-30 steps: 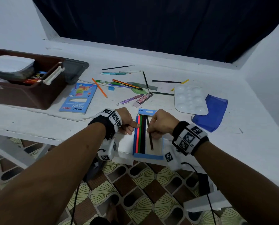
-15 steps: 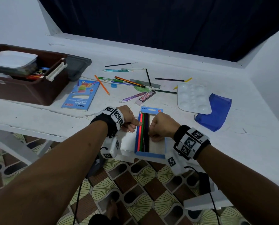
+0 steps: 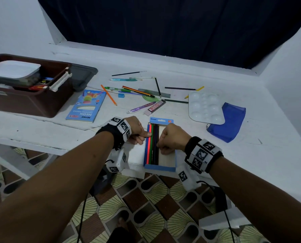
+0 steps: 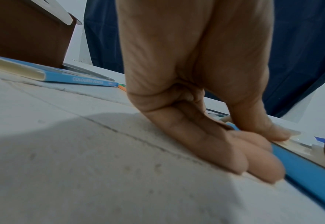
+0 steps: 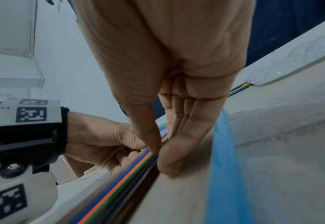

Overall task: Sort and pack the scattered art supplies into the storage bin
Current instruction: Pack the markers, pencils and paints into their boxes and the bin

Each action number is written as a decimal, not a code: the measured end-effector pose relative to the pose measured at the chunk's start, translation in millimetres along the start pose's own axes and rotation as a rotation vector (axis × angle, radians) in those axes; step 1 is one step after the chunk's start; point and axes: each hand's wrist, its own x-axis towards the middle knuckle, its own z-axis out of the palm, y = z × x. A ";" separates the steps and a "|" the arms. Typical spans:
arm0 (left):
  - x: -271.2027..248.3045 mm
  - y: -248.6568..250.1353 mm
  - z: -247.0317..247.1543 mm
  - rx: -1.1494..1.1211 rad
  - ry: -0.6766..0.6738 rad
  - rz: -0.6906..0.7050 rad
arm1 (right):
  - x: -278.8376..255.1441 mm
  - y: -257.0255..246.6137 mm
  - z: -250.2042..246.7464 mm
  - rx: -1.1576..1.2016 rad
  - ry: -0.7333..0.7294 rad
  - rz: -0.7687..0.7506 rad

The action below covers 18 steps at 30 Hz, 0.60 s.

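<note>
An open blue pencil box lies at the table's front edge, with several coloured pencils lined up along its left side. My left hand grips the box's left wall, thumb on top and fingers curled outside it. My right hand is curled over the box. Its thumb and forefinger pinch the dark pencil at the right end of the row. The brown storage bin stands at the far left and holds a white container and other supplies.
Loose pencils and pens, a purple pen and an eraser lie scattered mid-table. A neon pencil box lies beside the bin, with a grey lid behind it. A white palette and a blue pouch sit at the right.
The dark pencil that my right hand held slanted across the box now lies straight against the row. My left hand has stayed on the box's left wall.
</note>
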 end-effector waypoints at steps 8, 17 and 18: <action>1.7 11.5 -8.6 0.167 -0.010 -0.038 | 9.2 -14.2 -17.3 0.070 0.046 -0.075; 18.1 18.8 -80.2 0.034 0.123 0.077 | 57.8 -54.9 -48.4 -0.105 0.163 -0.289; 22.4 21.3 -92.7 0.039 0.174 0.098 | 65.8 -61.8 -51.0 -0.111 0.163 -0.296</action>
